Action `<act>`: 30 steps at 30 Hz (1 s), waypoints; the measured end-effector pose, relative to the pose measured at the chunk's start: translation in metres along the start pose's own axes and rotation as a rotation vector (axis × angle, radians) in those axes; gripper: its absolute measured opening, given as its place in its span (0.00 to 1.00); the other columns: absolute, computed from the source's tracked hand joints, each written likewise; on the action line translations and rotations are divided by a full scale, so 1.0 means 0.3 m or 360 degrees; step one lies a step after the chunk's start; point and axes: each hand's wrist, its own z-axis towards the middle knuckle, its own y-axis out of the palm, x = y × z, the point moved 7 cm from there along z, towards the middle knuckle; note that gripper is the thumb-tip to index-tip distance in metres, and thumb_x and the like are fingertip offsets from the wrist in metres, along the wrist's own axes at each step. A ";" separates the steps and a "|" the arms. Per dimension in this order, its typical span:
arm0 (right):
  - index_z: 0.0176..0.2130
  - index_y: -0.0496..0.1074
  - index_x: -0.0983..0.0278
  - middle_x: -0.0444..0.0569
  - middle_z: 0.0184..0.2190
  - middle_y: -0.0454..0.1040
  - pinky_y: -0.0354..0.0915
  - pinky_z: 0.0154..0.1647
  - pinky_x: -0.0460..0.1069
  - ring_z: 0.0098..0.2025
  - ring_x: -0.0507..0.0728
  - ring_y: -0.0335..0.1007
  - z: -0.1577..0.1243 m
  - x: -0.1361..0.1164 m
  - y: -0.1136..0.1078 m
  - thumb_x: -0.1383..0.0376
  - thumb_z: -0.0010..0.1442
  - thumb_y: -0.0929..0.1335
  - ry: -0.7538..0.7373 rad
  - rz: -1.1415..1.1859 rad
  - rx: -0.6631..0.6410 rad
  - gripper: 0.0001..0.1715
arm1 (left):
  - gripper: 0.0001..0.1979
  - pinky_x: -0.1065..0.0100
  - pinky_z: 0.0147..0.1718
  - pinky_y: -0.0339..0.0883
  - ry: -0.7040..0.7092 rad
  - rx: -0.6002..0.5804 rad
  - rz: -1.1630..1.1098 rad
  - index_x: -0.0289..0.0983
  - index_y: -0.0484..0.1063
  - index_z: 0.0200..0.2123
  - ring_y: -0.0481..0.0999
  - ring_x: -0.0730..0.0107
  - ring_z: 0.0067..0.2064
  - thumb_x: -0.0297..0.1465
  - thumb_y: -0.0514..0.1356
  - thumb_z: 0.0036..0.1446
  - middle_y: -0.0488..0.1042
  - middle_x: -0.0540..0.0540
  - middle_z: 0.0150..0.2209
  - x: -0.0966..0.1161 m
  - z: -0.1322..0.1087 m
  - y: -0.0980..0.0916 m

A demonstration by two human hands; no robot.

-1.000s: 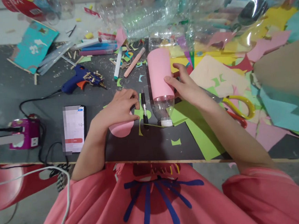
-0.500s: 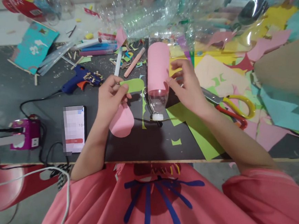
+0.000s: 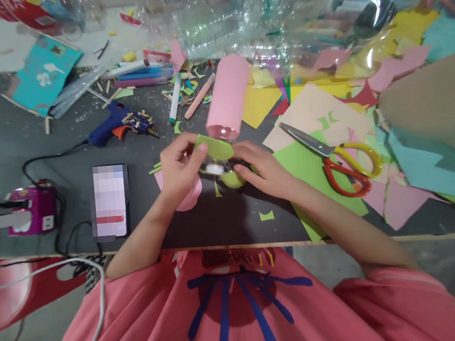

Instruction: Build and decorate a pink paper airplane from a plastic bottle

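The bottle (image 3: 227, 94) lies on the bench (image 3: 255, 228), at twelve o'clock from the hands, with its white cap (image 3: 214, 168) toward seven. The pink paper looks done: it wraps round the bottle. The green strip (image 3: 218, 149) looks cut but loose, over the neck. A pink paper shape (image 3: 190, 194) lies loose too, by the left hand (image 3: 181, 161). I can't tell what else is left.

The left fingers pinch the strip. The right hand (image 3: 265, 170) has its fingers bent in by the strip's other end; I can't tell if they grip. The scissors (image 3: 328, 149) lie at three o'clock.

I see nothing in the bottle's clear end, and paper hides the rest. At ten o'clock, a bottle with a red label (image 3: 37, 12) lies on its side; I can't tell what is in it.
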 end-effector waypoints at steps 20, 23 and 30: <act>0.36 0.67 0.61 0.42 0.28 0.71 0.65 0.31 0.46 0.29 0.50 0.67 -0.086 0.123 0.019 0.51 0.54 0.71 0.0539 0.0826 0.0560 0.18 | 0.09 0.75 0.29 0.64 -0.0141 -0.0521 -0.0142 0.38 0.64 0.44 0.71 0.77 0.30 0.30 0.56 0.58 0.70 0.52 0.30 -0.069 -0.073 0.180; 0.44 0.64 0.58 0.41 0.29 0.71 0.65 0.31 0.46 0.30 0.50 0.69 -0.086 0.132 0.033 0.53 0.55 0.71 0.0532 0.0973 0.0528 0.21 | 0.11 0.77 0.26 0.63 -0.0258 -0.0436 -0.0420 0.40 0.60 0.42 0.68 0.80 0.27 0.31 0.57 0.57 0.65 0.55 0.27 -0.112 -0.071 0.188; 0.53 0.58 0.55 0.38 0.24 0.66 0.66 0.33 0.50 0.27 0.52 0.67 -0.078 0.115 0.052 0.54 0.57 0.70 0.0429 0.0873 0.0331 0.28 | 0.10 0.78 0.26 0.64 -0.0181 -0.0354 -0.0464 0.38 0.64 0.37 0.68 0.81 0.28 0.38 0.58 0.60 0.66 0.52 0.30 -0.121 -0.059 0.169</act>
